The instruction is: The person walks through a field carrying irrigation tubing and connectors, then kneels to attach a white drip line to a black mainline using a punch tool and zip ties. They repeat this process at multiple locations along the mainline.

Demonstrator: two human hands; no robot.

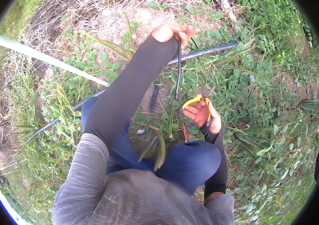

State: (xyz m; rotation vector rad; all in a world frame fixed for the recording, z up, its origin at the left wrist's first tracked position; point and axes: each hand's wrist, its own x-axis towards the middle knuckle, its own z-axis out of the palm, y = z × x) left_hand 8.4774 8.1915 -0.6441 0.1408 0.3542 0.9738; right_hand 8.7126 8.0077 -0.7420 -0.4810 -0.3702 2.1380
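My left hand (174,33) is stretched far forward, its fingers closed on a thin black tube (178,69). The tube hangs down from the fingers, and its lower end is above the weeds. Nearer to me on the right, my right hand (209,118) has its palm turned up and holds pliers (194,100) with yellow and black handles. The handles are spread apart, and the jaws point away from me, hard to make out against the plants. A thicker dark hose (208,51) crosses the ground behind the black tube and passes under my left forearm.
A pale pole (50,57) slants in from the left toward my left arm. A small red object (185,134) and a small white piece (140,131) lie near my bent knee (200,159). Green weeds (268,78) surround me, with dry stalks (92,15) at the far side.
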